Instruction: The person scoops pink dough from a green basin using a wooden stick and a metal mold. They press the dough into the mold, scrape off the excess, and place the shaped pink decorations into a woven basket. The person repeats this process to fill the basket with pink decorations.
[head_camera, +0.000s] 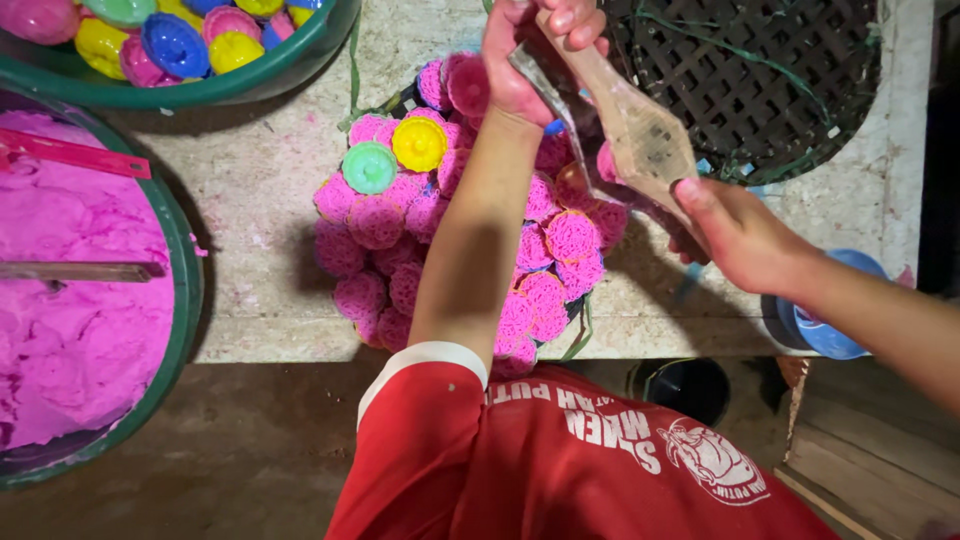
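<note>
- Holding a clear plastic bag (625, 130) between them, both hands work above the heap of pink moulded cakes (460, 250) on the bench (270, 180).
- The left hand (535, 50) has its fingers shut around the bag's upper end; the right hand (740, 235) has its fingers closed on the lower end — both grips look firm.
- The bag's long axis runs on a slant from the upper hand down to the lower one, stretched taut and passing just over the far side of the heap.
- The bag looks see-through, dusty and narrow; whether anything is in it cannot be told.
- Two plastic moulds — a green mould (370, 167) and a yellow mould (419, 144) — sit on the heap, nearer the left forearm.
</note>
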